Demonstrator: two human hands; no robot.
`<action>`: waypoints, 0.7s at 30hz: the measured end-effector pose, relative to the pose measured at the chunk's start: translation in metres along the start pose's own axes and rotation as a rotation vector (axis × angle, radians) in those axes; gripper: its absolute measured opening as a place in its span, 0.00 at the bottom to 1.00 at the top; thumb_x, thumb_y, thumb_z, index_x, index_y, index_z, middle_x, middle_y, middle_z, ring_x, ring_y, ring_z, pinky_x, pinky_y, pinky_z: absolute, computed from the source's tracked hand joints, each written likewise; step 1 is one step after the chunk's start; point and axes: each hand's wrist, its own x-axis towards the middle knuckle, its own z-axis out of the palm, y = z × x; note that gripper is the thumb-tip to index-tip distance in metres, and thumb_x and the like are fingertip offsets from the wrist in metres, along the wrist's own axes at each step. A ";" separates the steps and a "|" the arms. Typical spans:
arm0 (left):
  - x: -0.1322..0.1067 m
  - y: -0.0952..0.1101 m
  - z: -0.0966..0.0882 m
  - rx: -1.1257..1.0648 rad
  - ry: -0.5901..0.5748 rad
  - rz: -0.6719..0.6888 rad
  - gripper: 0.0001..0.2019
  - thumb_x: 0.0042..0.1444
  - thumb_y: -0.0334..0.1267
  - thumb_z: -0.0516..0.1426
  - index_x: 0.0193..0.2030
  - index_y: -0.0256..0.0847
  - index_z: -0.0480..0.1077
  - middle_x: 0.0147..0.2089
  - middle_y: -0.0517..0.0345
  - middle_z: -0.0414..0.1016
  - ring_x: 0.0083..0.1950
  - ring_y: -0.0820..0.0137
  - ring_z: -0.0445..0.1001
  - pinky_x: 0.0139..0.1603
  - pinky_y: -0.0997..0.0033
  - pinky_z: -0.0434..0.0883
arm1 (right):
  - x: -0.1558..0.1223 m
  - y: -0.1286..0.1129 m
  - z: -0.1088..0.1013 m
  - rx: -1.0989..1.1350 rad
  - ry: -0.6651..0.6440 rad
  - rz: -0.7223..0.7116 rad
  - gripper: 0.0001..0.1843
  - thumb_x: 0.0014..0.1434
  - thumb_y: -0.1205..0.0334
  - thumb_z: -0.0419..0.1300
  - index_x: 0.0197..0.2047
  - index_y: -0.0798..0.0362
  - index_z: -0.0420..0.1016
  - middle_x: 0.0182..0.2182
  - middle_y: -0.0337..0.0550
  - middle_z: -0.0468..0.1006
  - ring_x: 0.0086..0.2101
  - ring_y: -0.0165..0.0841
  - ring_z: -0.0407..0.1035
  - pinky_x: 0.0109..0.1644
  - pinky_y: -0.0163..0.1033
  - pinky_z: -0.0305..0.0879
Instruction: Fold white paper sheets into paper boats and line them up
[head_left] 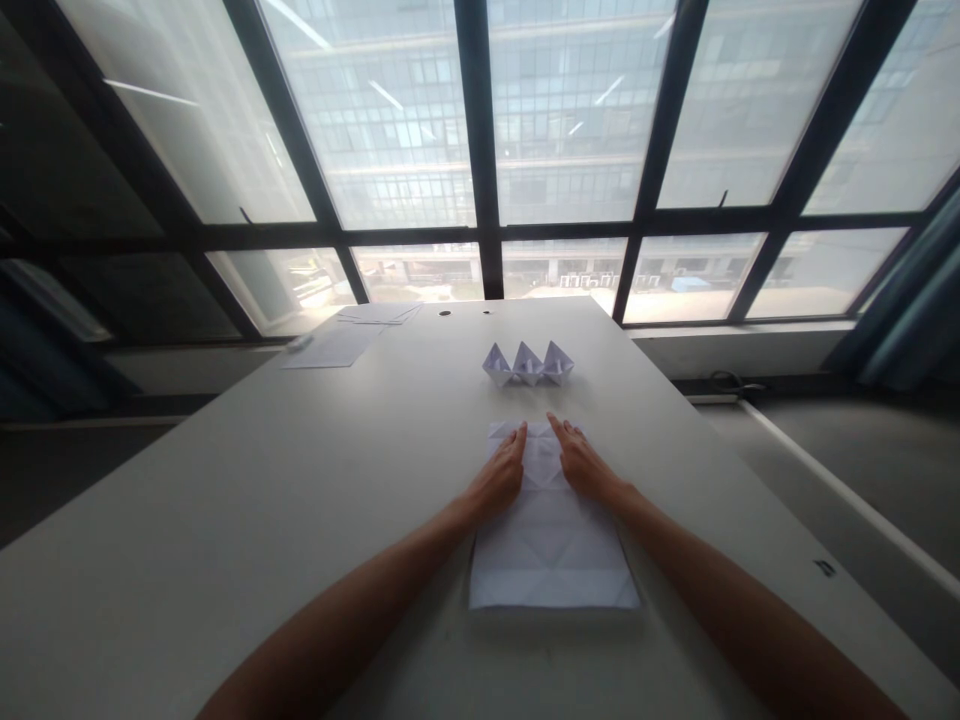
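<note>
A white sheet of paper (551,550) with many crease lines lies on the table in front of me, its near edge slightly raised. Near its far end, my left hand (501,474) rests on the left part with fingers stretched forward. On the right part lies my right hand (585,464), its index finger pointing to the far edge and the other fingers partly bent. Between the hands, a folded pointed section of the paper shows. Neither hand grips anything visible. Just beyond stand three joined, pointed folded-paper boats (528,366).
On the white table (300,500), several flat paper sheets (337,342) lie at the far left, with a small pale object (300,343) at their edge. A dark mark (824,568) sits near the right edge. Large windows stand beyond the table.
</note>
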 end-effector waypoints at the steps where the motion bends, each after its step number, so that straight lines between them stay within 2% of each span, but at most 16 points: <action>1: 0.000 -0.001 0.001 -0.001 0.002 -0.002 0.43 0.50 0.21 0.43 0.73 0.34 0.33 0.73 0.49 0.44 0.73 0.64 0.44 0.72 0.55 0.50 | 0.000 0.000 0.000 -0.005 0.001 -0.002 0.46 0.52 0.79 0.43 0.72 0.58 0.31 0.66 0.54 0.57 0.65 0.43 0.51 0.66 0.57 0.53; 7: 0.000 -0.005 0.004 0.015 0.008 0.010 0.40 0.51 0.21 0.43 0.73 0.29 0.38 0.73 0.45 0.45 0.73 0.65 0.44 0.72 0.59 0.50 | 0.000 -0.001 -0.001 -0.010 -0.013 0.006 0.45 0.52 0.80 0.42 0.72 0.59 0.34 0.66 0.54 0.57 0.65 0.43 0.50 0.66 0.55 0.52; 13: 0.001 -0.007 0.007 0.020 0.010 0.031 0.40 0.52 0.20 0.44 0.72 0.31 0.35 0.73 0.45 0.44 0.73 0.64 0.45 0.72 0.55 0.52 | 0.000 -0.001 0.001 0.015 -0.005 0.023 0.44 0.52 0.78 0.43 0.72 0.61 0.38 0.65 0.54 0.58 0.65 0.43 0.50 0.66 0.55 0.52; 17: 0.001 -0.006 0.006 0.014 0.005 0.029 0.39 0.52 0.21 0.44 0.72 0.26 0.35 0.73 0.40 0.44 0.73 0.63 0.45 0.72 0.57 0.50 | 0.000 -0.001 0.002 0.026 -0.003 0.017 0.42 0.52 0.77 0.44 0.71 0.62 0.42 0.66 0.55 0.57 0.65 0.42 0.49 0.67 0.53 0.51; 21: 0.001 -0.006 0.006 0.005 0.002 0.031 0.39 0.52 0.22 0.44 0.72 0.26 0.35 0.73 0.39 0.43 0.73 0.63 0.45 0.72 0.56 0.49 | -0.003 -0.005 -0.002 -0.003 -0.008 0.033 0.37 0.56 0.75 0.43 0.70 0.62 0.49 0.65 0.53 0.59 0.65 0.41 0.50 0.67 0.49 0.49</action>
